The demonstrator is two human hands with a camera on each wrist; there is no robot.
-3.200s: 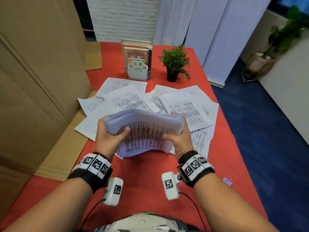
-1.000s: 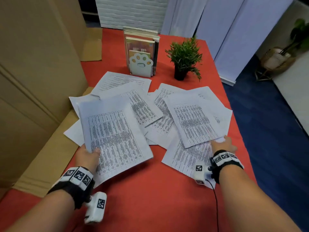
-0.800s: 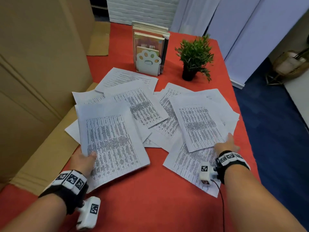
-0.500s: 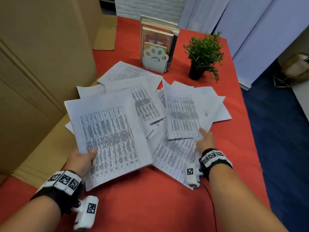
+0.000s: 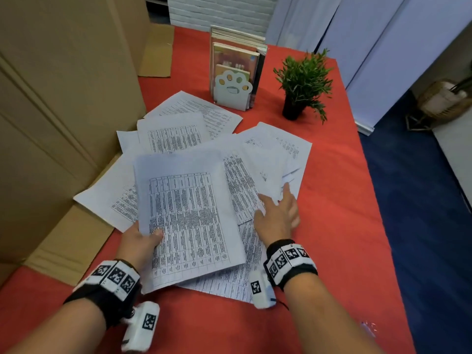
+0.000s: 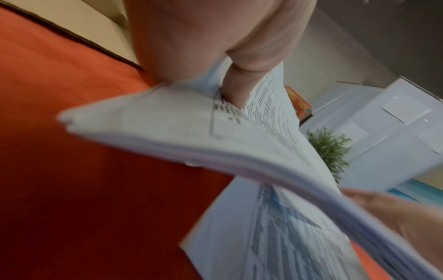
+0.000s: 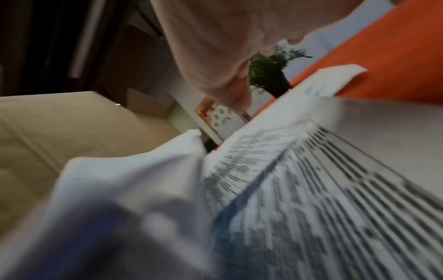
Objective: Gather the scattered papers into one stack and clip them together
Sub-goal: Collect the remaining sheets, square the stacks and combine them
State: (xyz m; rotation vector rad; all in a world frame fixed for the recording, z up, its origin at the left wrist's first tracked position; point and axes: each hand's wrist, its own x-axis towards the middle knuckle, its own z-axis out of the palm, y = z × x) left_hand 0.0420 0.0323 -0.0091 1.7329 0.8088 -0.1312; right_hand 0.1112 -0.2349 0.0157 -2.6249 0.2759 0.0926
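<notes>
I read the work surface as a table covered in a red-orange cloth point(image 5: 332, 226), bounded on its left by tall sheets of brown cardboard point(image 5: 56, 111), with a white brick wall and pale panels beyond the far edge and dark blue carpet point(image 5: 421, 226) to the right. At the far end of the table stand a row of books held by a white paw-shaped bookend point(image 5: 233, 89) and, beside it, a small potted plant point(image 5: 302, 84). Printed loose sheets point(image 5: 184, 134) lie overlapping across the middle of the cloth. From the head view I see my left hand point(image 5: 139, 242) gripping a thick stack of papers point(image 5: 187, 218) at its near left edge, thumb on the top page, the stack lifted over the sheets below. My right hand point(image 5: 277, 217) lies flat with fingers extended on the sheets just right of the stack. The left wrist view adds what the head view hides: the stack's layered edge point(image 6: 239, 157) is raised clear of the cloth, with a single sheet lying underneath it. The right wrist view is heavily blurred; it shows printed sheets close to the lens, with the bookend and plant beyond. A small pale object point(image 5: 367, 328) lies near the table's right front edge; I cannot identify it.
</notes>
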